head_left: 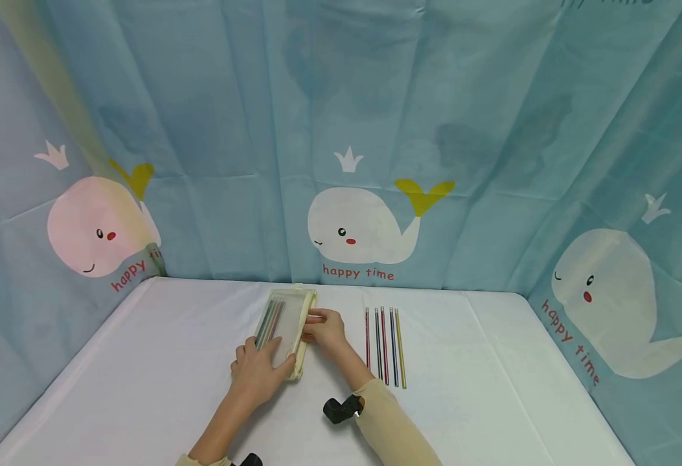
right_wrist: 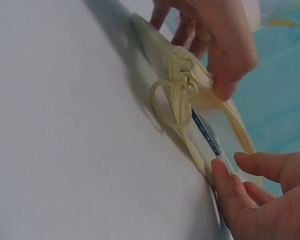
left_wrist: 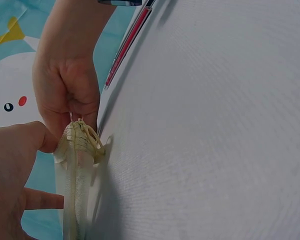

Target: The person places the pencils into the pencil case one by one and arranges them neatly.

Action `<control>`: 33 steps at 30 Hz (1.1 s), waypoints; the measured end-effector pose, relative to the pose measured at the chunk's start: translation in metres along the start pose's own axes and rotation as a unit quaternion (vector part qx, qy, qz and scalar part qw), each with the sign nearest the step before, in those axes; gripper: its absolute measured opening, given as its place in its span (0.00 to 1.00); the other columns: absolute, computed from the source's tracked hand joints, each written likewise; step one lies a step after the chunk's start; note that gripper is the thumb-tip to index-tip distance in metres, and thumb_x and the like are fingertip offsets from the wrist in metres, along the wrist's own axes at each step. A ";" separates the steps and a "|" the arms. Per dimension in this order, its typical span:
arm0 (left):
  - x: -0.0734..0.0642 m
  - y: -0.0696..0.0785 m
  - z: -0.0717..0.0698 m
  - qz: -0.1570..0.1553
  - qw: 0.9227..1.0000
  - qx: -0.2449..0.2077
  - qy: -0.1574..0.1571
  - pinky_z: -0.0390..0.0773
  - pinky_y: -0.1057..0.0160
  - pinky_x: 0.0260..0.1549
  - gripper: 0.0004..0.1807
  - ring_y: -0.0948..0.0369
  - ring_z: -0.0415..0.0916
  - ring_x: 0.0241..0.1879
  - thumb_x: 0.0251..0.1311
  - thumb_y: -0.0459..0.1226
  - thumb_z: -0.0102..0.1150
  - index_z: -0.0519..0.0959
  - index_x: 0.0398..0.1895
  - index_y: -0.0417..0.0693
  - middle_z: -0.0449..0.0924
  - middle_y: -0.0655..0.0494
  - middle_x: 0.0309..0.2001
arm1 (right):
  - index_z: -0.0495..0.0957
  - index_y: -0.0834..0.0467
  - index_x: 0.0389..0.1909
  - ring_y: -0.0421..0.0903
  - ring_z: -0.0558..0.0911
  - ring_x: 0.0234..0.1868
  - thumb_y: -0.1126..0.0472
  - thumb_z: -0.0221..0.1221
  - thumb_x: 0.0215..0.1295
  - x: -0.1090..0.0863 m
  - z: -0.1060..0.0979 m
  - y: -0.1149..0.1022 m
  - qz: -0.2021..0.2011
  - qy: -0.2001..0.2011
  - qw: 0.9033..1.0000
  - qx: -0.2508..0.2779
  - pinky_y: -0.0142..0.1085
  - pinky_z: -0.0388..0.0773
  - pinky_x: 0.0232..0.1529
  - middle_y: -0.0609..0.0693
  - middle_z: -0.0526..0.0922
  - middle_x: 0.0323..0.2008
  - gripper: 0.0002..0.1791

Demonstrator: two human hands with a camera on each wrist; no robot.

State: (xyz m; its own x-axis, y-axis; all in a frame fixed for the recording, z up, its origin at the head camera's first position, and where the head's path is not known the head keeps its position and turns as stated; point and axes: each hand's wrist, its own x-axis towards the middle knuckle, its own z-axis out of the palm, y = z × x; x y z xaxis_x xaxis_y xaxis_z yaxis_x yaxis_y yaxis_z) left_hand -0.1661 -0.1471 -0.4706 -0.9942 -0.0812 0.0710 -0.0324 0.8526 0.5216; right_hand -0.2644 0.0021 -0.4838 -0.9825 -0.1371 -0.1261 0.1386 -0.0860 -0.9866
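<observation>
A pale yellow zip pencil pouch (head_left: 288,323) with a see-through front lies on the table, several pencils (head_left: 269,322) showing inside. My left hand (head_left: 259,372) grips its near end, the thumb over the corner beside the zip pull (right_wrist: 171,102). In the right wrist view the pouch's zipped side gapes, with a dark blue pencil (right_wrist: 205,131) inside the mouth. My right hand (head_left: 328,331) is at that opening. Its thumb and forefinger (right_wrist: 220,172) stand apart around the opening, near the pencil's end. Whether they touch the pencil is unclear.
Several loose pencils (head_left: 384,346), red, dark, blue and yellow, lie in a row on the white tablecloth (head_left: 480,388), right of my right hand. A blue curtain (head_left: 230,226) with whale prints hangs behind the table and along both sides.
</observation>
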 end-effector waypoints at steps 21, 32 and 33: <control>0.002 -0.002 0.003 0.002 1.000 0.008 -0.003 0.69 0.25 0.54 0.35 0.25 0.62 0.66 0.69 0.56 0.58 0.78 0.69 0.40 0.63 0.19 0.67 | 0.74 0.79 0.64 0.53 0.88 0.42 0.76 0.62 0.66 -0.026 -0.045 -0.009 -0.038 -0.051 0.997 -0.041 0.47 0.88 0.44 0.72 0.82 0.52 0.25; 0.004 0.001 0.002 0.002 1.000 0.000 -0.006 0.69 0.25 0.51 0.36 0.24 0.62 0.64 0.68 0.56 0.60 0.78 0.69 0.39 0.63 0.18 0.67 | 0.76 0.76 0.63 0.61 0.88 0.48 0.74 0.62 0.68 -0.024 -0.069 -0.016 -0.061 -0.022 0.991 -0.118 0.44 0.88 0.44 0.70 0.84 0.51 0.23; 0.005 0.001 0.001 0.003 1.000 -0.001 -0.006 0.69 0.26 0.51 0.36 0.24 0.62 0.64 0.68 0.56 0.60 0.78 0.69 0.39 0.63 0.17 0.66 | 0.76 0.76 0.63 0.61 0.89 0.47 0.74 0.63 0.68 -0.023 -0.071 -0.017 -0.062 -0.017 0.991 -0.121 0.43 0.88 0.44 0.69 0.84 0.51 0.23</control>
State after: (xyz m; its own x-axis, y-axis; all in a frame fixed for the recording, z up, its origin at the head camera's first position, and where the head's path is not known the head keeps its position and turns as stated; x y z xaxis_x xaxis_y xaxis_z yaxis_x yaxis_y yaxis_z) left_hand -0.1711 -0.1460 -0.4707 -0.9955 -0.0700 0.0636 -0.0265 0.8524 0.5222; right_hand -0.2525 0.0766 -0.4717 -0.9846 -0.1746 -0.0038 -0.0199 0.1336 -0.9908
